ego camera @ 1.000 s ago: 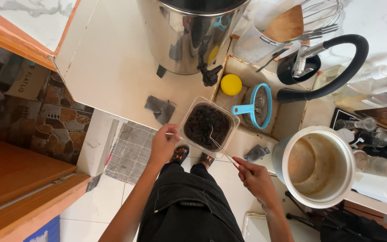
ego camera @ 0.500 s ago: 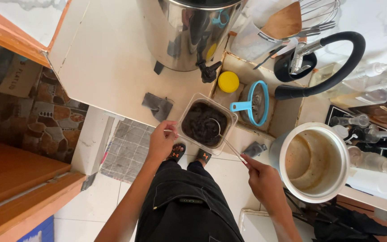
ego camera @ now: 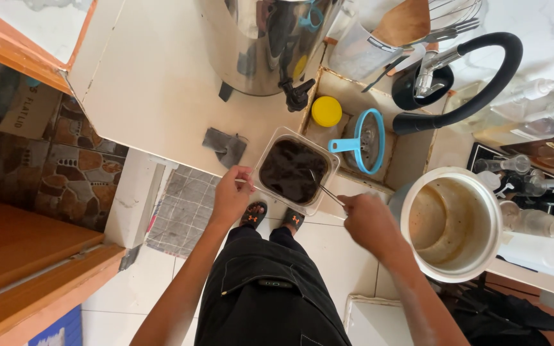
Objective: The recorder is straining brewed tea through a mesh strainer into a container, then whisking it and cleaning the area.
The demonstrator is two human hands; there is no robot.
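The left hand [ego camera: 231,195] grasps the near rim of the clear plastic tub [ego camera: 296,170] of dark mixture, which sits at the edge of the pale worktop [ego camera: 155,83], overhanging the floor. The right hand [ego camera: 370,221] is clenched on a thin metal spoon [ego camera: 325,190] dipped into it. Stirring well here likely means pinning the tub firmly and keeping strokes low, since a push outward could tip it off.

Daylight falls on a cream counter [ego camera: 155,83], white floor tiles [ego camera: 155,282], a grey mat [ego camera: 184,208] and orange wooden furniture [ego camera: 27,256].
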